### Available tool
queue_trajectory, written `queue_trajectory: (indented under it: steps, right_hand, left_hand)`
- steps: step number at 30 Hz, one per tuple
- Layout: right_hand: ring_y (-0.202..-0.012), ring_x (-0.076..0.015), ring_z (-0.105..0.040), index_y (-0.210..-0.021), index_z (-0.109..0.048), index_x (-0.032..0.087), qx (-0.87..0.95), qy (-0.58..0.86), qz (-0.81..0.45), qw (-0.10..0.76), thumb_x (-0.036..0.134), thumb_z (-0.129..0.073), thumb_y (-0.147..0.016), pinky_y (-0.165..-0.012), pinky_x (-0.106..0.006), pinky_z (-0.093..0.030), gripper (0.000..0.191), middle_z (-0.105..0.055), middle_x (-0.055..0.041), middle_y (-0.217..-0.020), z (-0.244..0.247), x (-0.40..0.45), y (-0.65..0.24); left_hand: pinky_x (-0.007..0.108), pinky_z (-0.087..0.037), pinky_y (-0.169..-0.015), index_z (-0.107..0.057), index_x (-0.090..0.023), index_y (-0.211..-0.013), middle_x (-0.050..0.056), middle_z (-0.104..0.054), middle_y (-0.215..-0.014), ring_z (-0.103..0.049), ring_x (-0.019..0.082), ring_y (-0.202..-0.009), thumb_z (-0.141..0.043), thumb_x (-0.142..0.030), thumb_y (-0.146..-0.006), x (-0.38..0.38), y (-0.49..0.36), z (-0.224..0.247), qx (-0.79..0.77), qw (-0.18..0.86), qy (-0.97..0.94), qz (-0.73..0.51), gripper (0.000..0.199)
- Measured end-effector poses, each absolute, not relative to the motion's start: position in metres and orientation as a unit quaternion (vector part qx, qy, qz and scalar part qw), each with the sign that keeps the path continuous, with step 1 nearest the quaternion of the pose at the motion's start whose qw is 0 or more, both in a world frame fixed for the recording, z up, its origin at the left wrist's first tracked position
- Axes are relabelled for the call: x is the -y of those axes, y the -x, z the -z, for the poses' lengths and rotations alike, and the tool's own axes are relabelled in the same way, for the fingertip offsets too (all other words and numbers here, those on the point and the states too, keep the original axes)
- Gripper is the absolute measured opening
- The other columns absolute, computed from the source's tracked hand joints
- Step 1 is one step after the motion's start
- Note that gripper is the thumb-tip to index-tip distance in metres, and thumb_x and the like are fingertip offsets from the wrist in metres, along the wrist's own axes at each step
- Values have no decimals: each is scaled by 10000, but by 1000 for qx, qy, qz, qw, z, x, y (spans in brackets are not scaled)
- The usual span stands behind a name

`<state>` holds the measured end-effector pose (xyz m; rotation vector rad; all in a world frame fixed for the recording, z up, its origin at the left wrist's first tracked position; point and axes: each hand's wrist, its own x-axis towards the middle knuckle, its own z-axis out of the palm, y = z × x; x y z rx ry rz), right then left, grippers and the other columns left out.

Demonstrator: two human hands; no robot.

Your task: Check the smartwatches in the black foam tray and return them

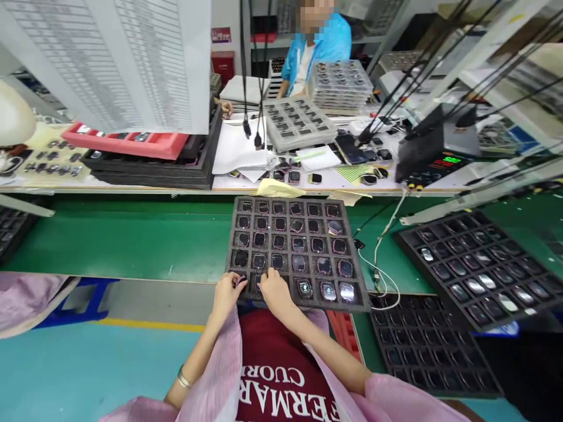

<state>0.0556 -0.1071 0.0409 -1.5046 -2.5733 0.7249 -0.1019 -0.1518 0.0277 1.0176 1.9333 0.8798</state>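
A black foam tray (292, 234) of square cells lies before me at the bench's front edge, with dark-faced smartwatches in its cells. At its near left corner my left hand (226, 293) is closed, thumb and fingers pinching a smartwatch (240, 281). My right hand (276, 293) rests over the front row with its fingers bent together; what they hold, if anything, is hidden. Beside its thumb a smartwatch (258, 282) partly shows in a cell. Right of this hand, a watch with a lit face (304, 287) sits in the same row.
More filled watch trays (484, 269) stand at the right, one tilted. A power supply (440, 146) with a glowing display is on the raised shelf. Hanging paper sheets (132, 64), black cables (245, 70) and a white cord (387, 234) surround the bench. A co-worker (316, 47) sits opposite.
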Motion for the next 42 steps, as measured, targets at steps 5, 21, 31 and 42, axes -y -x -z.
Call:
queue_trajectory:
  steps: [5, 21, 31, 42]
  right_hand:
    - [-931, -319, -592, -936, -528, 171, 817, 523, -241, 35, 205, -564, -902, -730, -431, -531, 61, -554, -169, -1007, -34, 112, -53]
    - [-600, -155, -601, -882, -603, 156, 653, 413, -599, 214, 508, -568, -853, -493, -256, -488, 355, -651, -30, -744, -35, 82, -67]
    - [-634, -151, -591, -1351, -437, 283, 439, 328, -787, 283, 412, -574, -879, -410, -233, -451, 508, -639, -115, -1173, -108, 66, -111]
    - [-432, -79, -451, -1221, -587, 245, 292, 292, -843, 343, 393, -679, -780, -393, -219, -352, 474, -692, -71, -914, -112, 73, -108]
  left_hand:
    - [301, -477, -734, -643, -147, -782, 63, -634, -819, -607, 192, -802, -690, -476, -698, 153, 101, -43, -662, 507, -306, -460, 343]
    - [188, -307, -430, -517, -163, -1045, -104, -455, -517, -389, 60, -399, -647, -336, -777, 132, 79, -111, -573, 584, -296, -492, 344]
    - [290, -442, -825, -512, -207, -1136, 30, -625, -978, -598, 173, -888, -628, -220, -768, 130, 70, -124, -669, 422, -427, -439, 387]
    - [310, -444, -853, -490, -206, -1169, 40, -629, -1023, -602, 194, -955, -598, -209, -791, 131, 61, -135, -652, 449, -441, -423, 393]
